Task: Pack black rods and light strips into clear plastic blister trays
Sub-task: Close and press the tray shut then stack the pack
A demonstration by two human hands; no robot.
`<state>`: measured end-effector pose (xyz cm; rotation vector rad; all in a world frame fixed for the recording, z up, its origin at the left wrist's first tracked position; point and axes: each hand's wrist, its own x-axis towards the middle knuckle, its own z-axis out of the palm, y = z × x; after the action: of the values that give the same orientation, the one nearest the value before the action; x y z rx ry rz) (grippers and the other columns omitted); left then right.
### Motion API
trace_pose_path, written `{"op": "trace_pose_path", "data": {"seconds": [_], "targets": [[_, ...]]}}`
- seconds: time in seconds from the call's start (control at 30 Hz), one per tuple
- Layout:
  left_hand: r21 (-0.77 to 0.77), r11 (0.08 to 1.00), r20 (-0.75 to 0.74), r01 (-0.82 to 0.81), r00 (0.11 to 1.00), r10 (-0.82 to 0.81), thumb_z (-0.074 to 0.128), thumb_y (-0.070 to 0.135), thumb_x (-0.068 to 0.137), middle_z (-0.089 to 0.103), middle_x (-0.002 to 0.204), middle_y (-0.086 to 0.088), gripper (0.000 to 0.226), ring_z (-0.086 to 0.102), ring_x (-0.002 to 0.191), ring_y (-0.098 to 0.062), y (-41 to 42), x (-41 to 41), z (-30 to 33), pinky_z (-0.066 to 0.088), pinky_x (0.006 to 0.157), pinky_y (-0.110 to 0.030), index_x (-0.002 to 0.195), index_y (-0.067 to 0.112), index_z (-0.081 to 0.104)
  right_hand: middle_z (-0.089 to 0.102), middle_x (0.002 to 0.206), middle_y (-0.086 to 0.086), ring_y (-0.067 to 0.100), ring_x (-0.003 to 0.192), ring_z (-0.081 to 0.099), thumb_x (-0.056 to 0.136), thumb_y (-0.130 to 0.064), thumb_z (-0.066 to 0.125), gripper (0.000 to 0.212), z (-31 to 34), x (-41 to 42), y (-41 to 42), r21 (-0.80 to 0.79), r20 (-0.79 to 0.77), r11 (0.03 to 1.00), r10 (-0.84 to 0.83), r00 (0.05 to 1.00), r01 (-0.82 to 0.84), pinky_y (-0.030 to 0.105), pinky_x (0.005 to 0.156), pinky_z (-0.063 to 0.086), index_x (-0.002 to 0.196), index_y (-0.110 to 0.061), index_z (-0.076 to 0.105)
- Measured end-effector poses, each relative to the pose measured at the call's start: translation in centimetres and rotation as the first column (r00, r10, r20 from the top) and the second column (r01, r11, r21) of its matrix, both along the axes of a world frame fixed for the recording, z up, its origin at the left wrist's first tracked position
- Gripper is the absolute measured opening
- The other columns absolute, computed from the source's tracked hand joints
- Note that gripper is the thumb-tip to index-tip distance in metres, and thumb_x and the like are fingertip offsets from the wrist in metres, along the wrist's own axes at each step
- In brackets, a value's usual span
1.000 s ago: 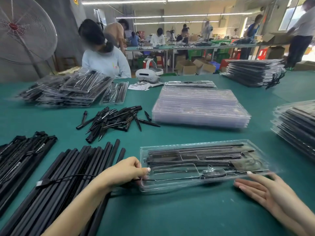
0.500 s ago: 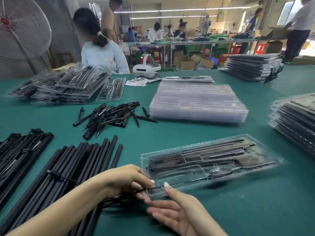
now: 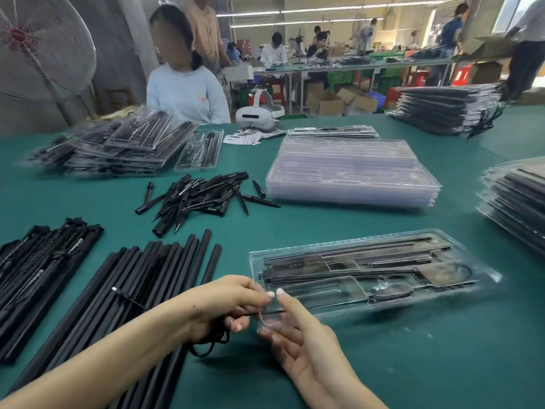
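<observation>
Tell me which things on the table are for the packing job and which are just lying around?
For the job:
- blister tray being filled
- thin black cord, pinched by left hand, right hand beside it
- black rods
- empty tray stack
- black spikes

Lying around:
- white headset
- paper slips
- fan

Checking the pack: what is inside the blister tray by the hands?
Inside the blister tray: long black rods, a thin cable, a small dark part. The near-left pocket looks empty. Glare and the hands hide its left corner.
</observation>
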<state>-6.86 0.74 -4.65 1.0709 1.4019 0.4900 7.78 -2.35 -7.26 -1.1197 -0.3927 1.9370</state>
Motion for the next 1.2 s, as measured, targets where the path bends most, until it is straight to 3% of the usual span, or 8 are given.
{"op": "trace_pose_path", "data": {"seconds": [0.2,0.37,0.6,0.67,0.77,0.93,1.03,1.2], "targets": [[0.008,1.000,0.122,0.002,0.993,-0.003,0.051,0.025,0.095,0.060,0.088,-0.009,0.027,0.056,0.050,-0.011,-0.8,-1.1,-0.6,0.040,0.045,-0.015,0.110,0.005,0.060,0.070,0.068,0.014,0.016,0.050,0.064,0.080,-0.002,0.070,0.010,-0.4,-0.2,0.2,0.027,0.034,0.999,0.043,0.999,-0.044,0.015,0.043,0.046,0.075,0.006,0.070],[0.057,0.989,0.099,0.134,0.985,-0.139,0.046,0.024,0.096,0.062,0.099,-0.007,0.033,0.063,0.061,-0.015,-1.3,-1.8,-0.4,0.047,0.059,-0.016,0.124,0.009,0.057,0.070,0.067,0.010,0.016,0.051,0.064,0.080,-0.012,0.074,0.017,-0.1,-0.4,0.1,-0.003,0.091,0.999,0.050,0.995,-0.050,0.015,0.038,0.040,0.082,0.004,0.070],[0.055,0.979,0.126,0.198,0.971,-0.204,0.039,-0.007,0.097,0.068,0.080,0.003,0.046,0.063,0.059,-0.012,-1.9,-2.1,0.1,0.048,0.060,-0.017,0.127,0.027,0.047,0.068,0.060,0.007,0.009,0.040,0.057,0.079,-0.013,0.073,0.018,0.0,-1.4,-0.3,0.000,0.188,0.998,-0.059,0.980,0.061,0.019,0.041,0.036,0.071,-0.003,0.061],[0.089,0.969,0.086,0.230,0.968,-0.238,0.039,-0.014,0.093,0.062,0.086,0.001,0.051,0.062,0.059,-0.013,-2.0,-1.9,-0.1,0.049,0.059,-0.018,0.124,0.024,0.052,0.065,0.051,0.004,0.011,0.040,0.057,0.079,-0.011,0.073,0.018,0.0,-1.5,-0.4,0.018,0.203,0.997,-0.080,0.976,0.078,0.021,0.043,0.037,0.069,-0.002,0.060],[0.125,0.934,-0.113,0.334,0.940,-0.321,0.032,-0.009,0.095,0.067,0.065,0.009,0.036,0.061,0.053,-0.007,-2.2,-1.2,-0.5,0.046,0.057,-0.014,0.113,0.017,0.050,0.062,0.047,0.005,0.017,0.045,0.051,0.078,-0.009,0.073,0.020,-0.3,-1.6,-0.5,0.023,0.226,0.995,-0.096,0.969,0.094,0.023,0.045,0.035,0.066,-0.001,0.060],[0.114,0.983,0.013,0.145,0.989,-0.147,0.034,-0.011,0.092,0.069,0.070,0.000,0.034,0.063,0.055,-0.020,-2.4,-0.7,-0.5,0.048,0.059,-0.023,0.100,0.008,0.060,0.060,0.046,0.005,0.013,0.038,0.051,0.077,-0.005,0.072,0.015,-0.8,-1.6,-0.6,0.053,0.255,0.993,-0.116,0.960,0.106,0.017,0.036,0.031,0.066,0.002,0.066],[0.010,0.997,0.158,-0.074,0.985,0.072,0.043,0.017,0.096,0.060,0.079,-0.012,0.030,0.060,0.059,-0.031,-1.9,-0.7,-0.6,0.048,0.058,-0.030,0.110,-0.004,0.059,0.059,0.046,0.005,0.013,0.036,0.050,0.077,-0.003,0.071,0.019,-0.9,-1.7,-0.7,0.064,0.272,0.991,-0.131,0.953,0.118,0.017,0.034,0.029,0.060,0.000,0.063],[-0.009,1.000,0.084,0.018,0.996,-0.017,0.056,0.015,0.094,0.062,0.069,-0.009,0.015,0.060,0.054,-0.022,-1.8,0.1,0.0,0.048,0.052,-0.026,0.095,0.002,0.046,0.057,0.045,0.007,0.021,0.045,0.044,0.073,-0.004,0.072,0.016,-1.0,-1.7,-0.8,0.080,0.281,0.989,-0.142,0.949,0.125,0.017,0.033,0.026,0.062,0.001,0.062]]}}
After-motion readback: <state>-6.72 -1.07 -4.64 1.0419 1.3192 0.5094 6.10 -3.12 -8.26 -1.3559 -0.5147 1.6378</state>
